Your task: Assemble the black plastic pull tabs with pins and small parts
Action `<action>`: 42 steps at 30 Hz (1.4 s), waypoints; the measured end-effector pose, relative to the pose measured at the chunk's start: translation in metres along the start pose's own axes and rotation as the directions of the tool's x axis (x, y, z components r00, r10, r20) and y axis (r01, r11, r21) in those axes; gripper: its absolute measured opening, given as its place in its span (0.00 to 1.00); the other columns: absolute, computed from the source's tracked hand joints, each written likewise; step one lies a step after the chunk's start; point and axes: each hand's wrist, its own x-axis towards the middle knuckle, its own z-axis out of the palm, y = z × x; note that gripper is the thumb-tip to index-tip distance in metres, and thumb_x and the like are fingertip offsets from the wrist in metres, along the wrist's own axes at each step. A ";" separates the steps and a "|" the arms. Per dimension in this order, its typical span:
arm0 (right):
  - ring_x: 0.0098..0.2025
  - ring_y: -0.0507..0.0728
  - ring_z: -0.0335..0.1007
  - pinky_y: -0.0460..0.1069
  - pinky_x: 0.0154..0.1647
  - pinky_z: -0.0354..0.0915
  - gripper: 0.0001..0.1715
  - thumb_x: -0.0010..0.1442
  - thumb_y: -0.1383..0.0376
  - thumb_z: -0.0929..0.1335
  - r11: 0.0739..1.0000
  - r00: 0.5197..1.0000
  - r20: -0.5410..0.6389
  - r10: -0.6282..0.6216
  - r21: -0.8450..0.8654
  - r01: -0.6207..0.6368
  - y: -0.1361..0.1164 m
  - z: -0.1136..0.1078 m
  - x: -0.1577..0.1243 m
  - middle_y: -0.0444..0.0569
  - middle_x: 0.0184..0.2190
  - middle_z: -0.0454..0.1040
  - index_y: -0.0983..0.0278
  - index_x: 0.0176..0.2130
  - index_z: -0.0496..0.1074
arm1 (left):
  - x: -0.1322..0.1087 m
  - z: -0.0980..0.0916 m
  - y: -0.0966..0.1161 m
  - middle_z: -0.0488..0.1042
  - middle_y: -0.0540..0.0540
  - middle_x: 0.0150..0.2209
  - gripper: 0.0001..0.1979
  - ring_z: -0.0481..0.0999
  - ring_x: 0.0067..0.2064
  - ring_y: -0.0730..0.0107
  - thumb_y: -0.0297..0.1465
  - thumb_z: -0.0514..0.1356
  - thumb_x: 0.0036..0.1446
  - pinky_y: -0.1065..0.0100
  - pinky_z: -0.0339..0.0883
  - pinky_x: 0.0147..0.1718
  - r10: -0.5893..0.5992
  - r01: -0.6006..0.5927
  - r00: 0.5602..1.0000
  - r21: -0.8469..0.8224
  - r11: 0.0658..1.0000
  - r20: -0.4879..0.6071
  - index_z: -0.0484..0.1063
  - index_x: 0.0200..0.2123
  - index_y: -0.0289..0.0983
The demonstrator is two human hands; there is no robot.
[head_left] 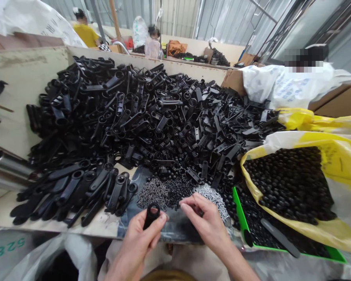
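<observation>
My left hand [144,234] is closed around a black plastic part [152,212] with a ring at its top end, held upright near the front edge. To its right, my right hand [201,216] has thumb and fingertips pinched together over the small parts; anything between them is too small to make out. Beyond my hands, on a blue cloth [175,228], lie a pile of small grey-brown pieces [153,192], a pile of small black pieces [178,191] and a pile of silvery pins [215,197], the last partly behind my right hand.
A large heap of black parts [119,105] fills the table. Longer black pieces [73,187] lie front left. At right are a green tray [241,214] and a yellow-white bag [339,156] of black balls. People sit beyond the partition.
</observation>
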 end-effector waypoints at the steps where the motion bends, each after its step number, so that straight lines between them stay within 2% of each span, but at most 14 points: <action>1: 0.30 0.55 0.68 0.48 0.31 0.62 0.13 0.69 0.58 0.68 0.993 0.999 -0.012 0.029 0.116 -0.028 -0.004 0.002 -0.002 0.46 0.29 0.75 0.60 0.37 0.81 | -0.002 0.004 0.003 0.55 0.60 0.17 0.24 0.46 0.21 0.80 0.51 0.73 0.48 0.76 0.39 0.19 -0.028 0.029 0.999 -0.057 0.998 0.026 0.75 0.32 0.36; 4: 0.32 0.56 0.70 0.49 0.33 0.64 0.13 0.67 0.55 0.71 0.939 0.998 -0.020 0.066 0.339 -0.056 -0.014 0.010 -0.008 0.47 0.31 0.77 0.60 0.37 0.83 | -0.006 0.009 0.008 0.54 0.61 0.17 0.25 0.44 0.21 0.81 0.51 0.74 0.46 0.75 0.35 0.19 -0.073 0.081 0.995 -0.130 0.988 0.062 0.73 0.32 0.37; 7: 0.32 0.55 0.70 0.48 0.33 0.64 0.12 0.66 0.56 0.72 0.913 0.998 -0.041 0.053 0.406 -0.032 -0.020 0.019 -0.013 0.46 0.30 0.77 0.59 0.36 0.83 | -0.008 0.010 0.008 0.54 0.62 0.16 0.26 0.42 0.20 0.81 0.52 0.74 0.46 0.74 0.33 0.19 -0.082 0.091 0.994 -0.147 0.985 0.067 0.70 0.32 0.39; 11: 0.32 0.56 0.71 0.48 0.32 0.64 0.11 0.66 0.57 0.72 0.912 0.998 -0.061 0.029 0.411 -0.001 -0.022 0.024 -0.015 0.47 0.30 0.77 0.58 0.36 0.83 | -0.011 0.010 0.006 0.54 0.62 0.16 0.25 0.43 0.21 0.80 0.50 0.72 0.50 0.74 0.34 0.20 -0.078 0.087 0.995 -0.159 0.983 0.058 0.65 0.31 0.40; 16: 0.30 0.55 0.70 0.47 0.30 0.65 0.12 0.66 0.56 0.72 0.919 0.997 -0.077 0.016 0.394 0.015 -0.023 0.025 -0.016 0.47 0.29 0.77 0.59 0.35 0.83 | -0.013 0.010 0.007 0.53 0.62 0.17 0.25 0.42 0.21 0.80 0.50 0.72 0.50 0.73 0.34 0.21 -0.067 0.076 0.996 -0.160 0.984 0.059 0.63 0.30 0.41; 23: 0.29 0.55 0.70 0.47 0.29 0.65 0.13 0.67 0.55 0.72 0.921 0.996 -0.087 0.000 0.388 0.034 -0.022 0.027 -0.019 0.47 0.28 0.76 0.59 0.35 0.83 | -0.013 0.009 0.002 0.54 0.62 0.16 0.25 0.42 0.21 0.80 0.50 0.72 0.50 0.73 0.35 0.20 -0.075 0.085 0.995 -0.150 0.985 0.071 0.65 0.30 0.40; 27: 0.30 0.54 0.70 0.47 0.30 0.65 0.13 0.67 0.55 0.72 0.918 0.998 -0.069 0.000 0.397 0.028 -0.019 0.026 -0.020 0.47 0.29 0.76 0.59 0.35 0.83 | -0.014 0.010 0.001 0.58 0.61 0.17 0.23 0.46 0.21 0.80 0.50 0.73 0.50 0.74 0.37 0.21 -0.089 0.097 0.994 -0.143 0.985 0.060 0.69 0.33 0.39; 32: 0.27 0.53 0.66 0.46 0.28 0.63 0.13 0.65 0.54 0.73 0.900 0.995 -0.051 0.090 0.432 -0.059 -0.016 0.027 -0.023 0.45 0.27 0.75 0.60 0.35 0.81 | -0.012 0.013 0.001 0.60 0.60 0.15 0.22 0.47 0.19 0.81 0.49 0.73 0.50 0.74 0.39 0.20 -0.060 0.067 0.996 -0.113 0.991 0.067 0.72 0.33 0.38; 34: 0.27 0.53 0.67 0.46 0.27 0.63 0.11 0.65 0.56 0.73 0.910 0.993 -0.086 0.083 0.413 -0.041 -0.015 0.027 -0.025 0.45 0.27 0.75 0.60 0.34 0.81 | -0.010 0.014 0.002 0.58 0.61 0.15 0.23 0.47 0.19 0.82 0.48 0.74 0.47 0.74 0.38 0.20 -0.095 0.104 0.993 -0.154 0.983 0.064 0.72 0.31 0.38; 38: 0.29 0.54 0.72 0.46 0.29 0.67 0.06 0.66 0.63 0.73 0.938 0.988 -0.143 -0.064 0.328 0.108 -0.009 0.026 -0.031 0.46 0.29 0.79 0.58 0.40 0.84 | -0.004 0.019 0.003 0.57 0.63 0.12 0.25 0.46 0.15 0.85 0.44 0.78 0.37 0.74 0.37 0.18 -0.233 0.256 0.967 -0.335 0.907 0.107 0.69 0.27 0.39; 40: 0.28 0.54 0.72 0.46 0.28 0.67 0.09 0.65 0.66 0.73 0.945 0.983 -0.158 -0.098 0.294 0.142 -0.005 0.025 -0.034 0.46 0.28 0.78 0.57 0.44 0.84 | -0.002 0.020 0.000 0.59 0.62 0.12 0.25 0.48 0.14 0.86 0.41 0.78 0.37 0.74 0.38 0.19 -0.274 0.316 0.948 -0.411 0.855 0.160 0.65 0.24 0.39; 42: 0.25 0.53 0.69 0.45 0.25 0.65 0.10 0.64 0.67 0.74 0.955 0.980 -0.173 -0.102 0.257 0.145 -0.002 0.025 -0.037 0.45 0.27 0.76 0.58 0.45 0.84 | -0.001 0.021 -0.004 0.61 0.61 0.12 0.25 0.50 0.14 0.86 0.39 0.77 0.40 0.74 0.39 0.19 -0.279 0.339 0.940 -0.440 0.832 0.196 0.62 0.22 0.39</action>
